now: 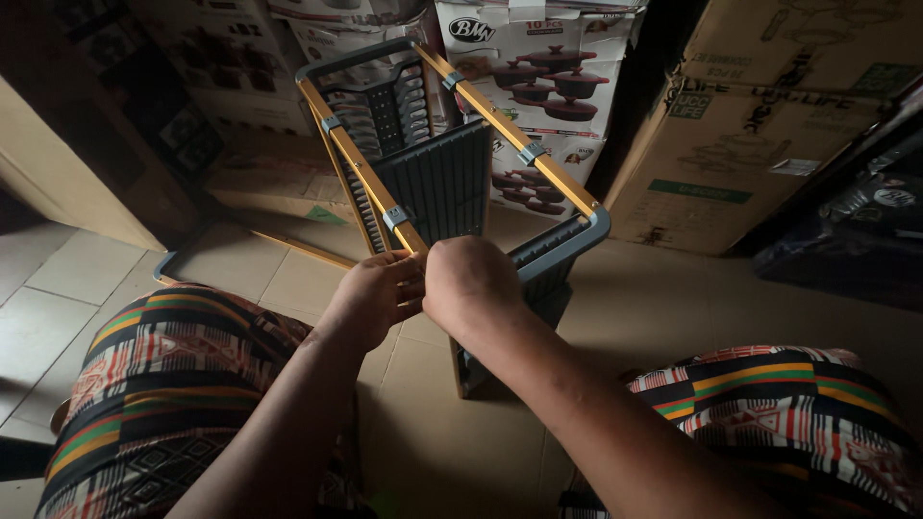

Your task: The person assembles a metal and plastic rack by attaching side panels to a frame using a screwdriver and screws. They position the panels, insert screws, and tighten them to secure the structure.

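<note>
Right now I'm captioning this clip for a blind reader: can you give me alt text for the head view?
Two bare hands, the left hand and right hand, grip the near end of a dark grey plastic rack with yellow rails, standing on a tiled floor. Patterned fabric covers the person's knees; cardboard boxes are stacked behind.

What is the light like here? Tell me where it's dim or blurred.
Head view: dim overall, the upper left corner deep in shadow; light falls on the tiled floor and the cardboard boxes; the rack is sharp, while the left hand and right hand look slightly soft.
</note>
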